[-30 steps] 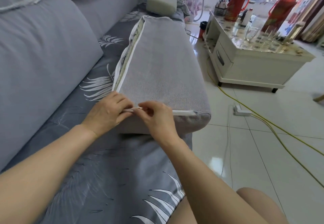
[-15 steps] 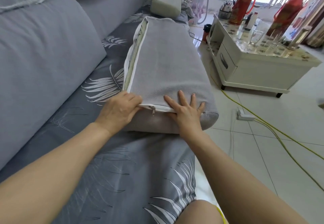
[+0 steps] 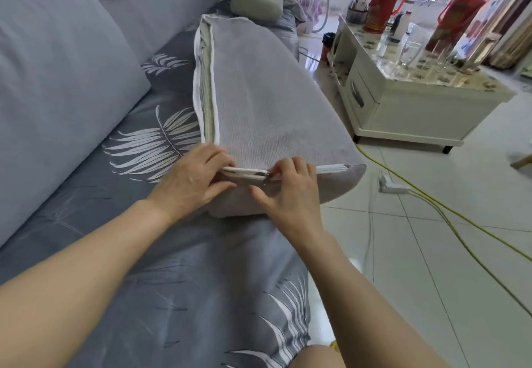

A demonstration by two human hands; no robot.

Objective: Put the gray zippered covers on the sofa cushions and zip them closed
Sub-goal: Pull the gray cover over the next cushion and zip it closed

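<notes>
Hands work at the near end of a long sofa cushion in a gray ribbed zippered cover (image 3: 267, 102), which lies lengthwise on the sofa seat, on a gray sheet printed with white leaves (image 3: 161, 266). The cushion's near right corner overhangs the seat edge above the tiled floor.

The white zipper (image 3: 331, 168) runs along the near short edge and turns up the left long side. There it stands open, and the pale inner cushion (image 3: 207, 85) shows between the two white tapes.

The left hand (image 3: 193, 177) grasps the near left corner of the cover, fingers curled on top and thumb below the zipper line. The right hand (image 3: 290, 192) is curled over the zipper just beside the small metal pull (image 3: 266, 177), with the thumb stretched out along the cushion's front face. Whether its fingertips pinch the pull itself I cannot tell.

A large plain gray back cushion (image 3: 57, 79) leans at the left. A bare pale foam block (image 3: 257, 0) sits at the far end of the sofa. To the right stands a white low table (image 3: 403, 114) carrying two red thermos flasks (image 3: 383, 1) and drinking glasses (image 3: 408, 52). A yellow cable (image 3: 431, 209) crosses the floor near a white power strip (image 3: 393, 186)
</notes>
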